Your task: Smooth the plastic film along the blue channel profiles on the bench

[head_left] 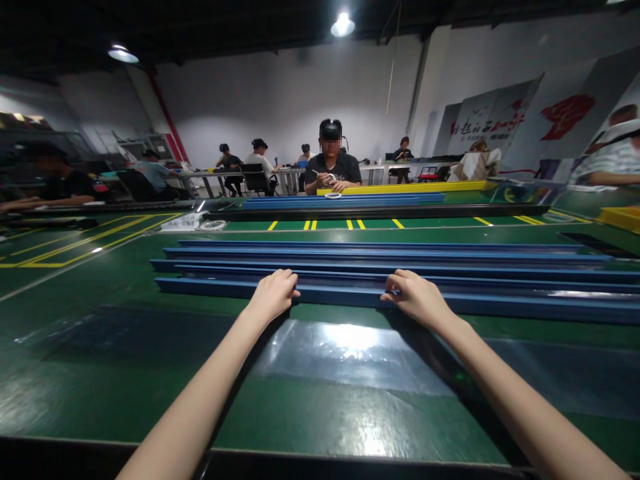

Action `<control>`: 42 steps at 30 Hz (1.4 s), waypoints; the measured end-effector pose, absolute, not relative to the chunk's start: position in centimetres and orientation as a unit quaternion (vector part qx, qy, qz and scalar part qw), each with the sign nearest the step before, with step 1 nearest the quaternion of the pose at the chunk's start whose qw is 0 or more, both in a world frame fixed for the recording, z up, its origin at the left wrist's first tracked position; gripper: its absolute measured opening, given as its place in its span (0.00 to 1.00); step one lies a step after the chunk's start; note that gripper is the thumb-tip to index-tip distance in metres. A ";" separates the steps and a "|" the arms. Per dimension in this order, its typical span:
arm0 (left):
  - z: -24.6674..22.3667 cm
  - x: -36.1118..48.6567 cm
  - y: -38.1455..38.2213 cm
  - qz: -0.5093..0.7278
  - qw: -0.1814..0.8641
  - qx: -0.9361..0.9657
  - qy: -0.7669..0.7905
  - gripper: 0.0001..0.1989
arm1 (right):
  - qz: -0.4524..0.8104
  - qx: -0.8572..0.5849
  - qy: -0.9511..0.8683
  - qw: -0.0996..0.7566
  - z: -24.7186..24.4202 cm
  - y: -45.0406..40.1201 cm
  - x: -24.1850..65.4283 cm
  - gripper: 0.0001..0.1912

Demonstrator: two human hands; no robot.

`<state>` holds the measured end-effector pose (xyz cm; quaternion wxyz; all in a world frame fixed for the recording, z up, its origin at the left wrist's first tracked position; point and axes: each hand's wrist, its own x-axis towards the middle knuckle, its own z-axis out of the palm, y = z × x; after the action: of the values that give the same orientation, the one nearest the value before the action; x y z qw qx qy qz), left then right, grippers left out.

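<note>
Several long blue channel-shaped profiles lie side by side across the green table (pixel 125 333). My left hand (pixel 277 291) is closed on the near wall of the nearest blue profile (pixel 340 295), left of its middle. Farther right, my right hand (pixel 410 293) pinches the same profile, fingers curled over its edge. Behind it lie more blue profiles (pixel 370 253), parallel and close together. A clear plastic sleeve (pixel 310 353) lies flat on the table between my forearms, shining under the lamps.
Across the table a person (pixel 333 160) sits behind a yellow profile (pixel 410 189), other blue profiles (pixel 300 202) and a long black one (pixel 390 213). White parts (pixel 183 223) lie at the back left, a yellow tray (pixel 620 219) at the right. Other people sit further off.
</note>
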<state>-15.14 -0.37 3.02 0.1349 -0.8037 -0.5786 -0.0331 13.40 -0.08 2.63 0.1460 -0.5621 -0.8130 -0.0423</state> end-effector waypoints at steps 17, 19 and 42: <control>2.9 -9.4 0.6 -0.052 0.126 -0.841 -0.523 0.07 | -0.087 -0.536 -0.827 0.144 2.0 0.6 9.8 0.05; 3.0 -9.8 0.9 -0.054 0.119 -0.841 -0.526 0.06 | -0.082 -0.540 -0.825 0.149 1.9 0.7 9.4 0.05; 2.9 -12.2 1.1 -0.077 0.117 -0.822 -0.552 0.14 | -0.139 -0.547 -0.811 0.157 1.5 0.8 15.7 0.14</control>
<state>-12.18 1.10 2.87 0.1171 -0.8223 -0.5516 -0.0766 15.68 0.77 1.50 0.1565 -0.5465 -0.8108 -0.1393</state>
